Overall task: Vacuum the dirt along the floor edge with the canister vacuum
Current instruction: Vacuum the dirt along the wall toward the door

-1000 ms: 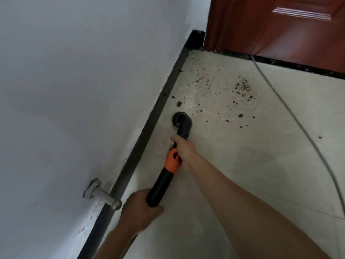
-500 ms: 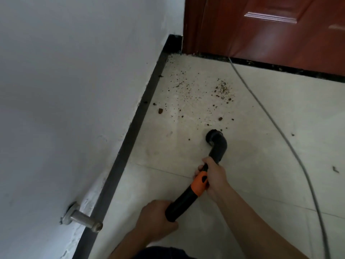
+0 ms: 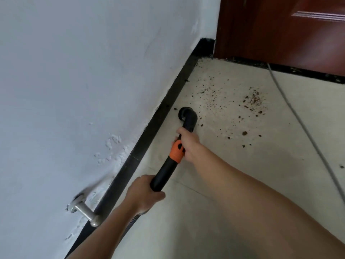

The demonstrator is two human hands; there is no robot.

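While the left hand (image 3: pixel 143 193) and right hand (image 3: pixel 188 144) grip the black orange-collared vacuum wand (image 3: pixel 167 171), a hasty sweep might scatter the brown dirt crumbs (image 3: pixel 252 100) wider

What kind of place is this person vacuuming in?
Most likely a home's indoor floor corner beside a doorway. A reddish-brown panelled door meets a white plastered wall with black skirting, a metal door stopper sticks out of that wall, and the floor under the vacuum tube is pale tile.

We see soft, even daylight, faint shadows, slight motion blur near the doorstop (image 3: pixel 85 211), and wide-angle bending at edges.
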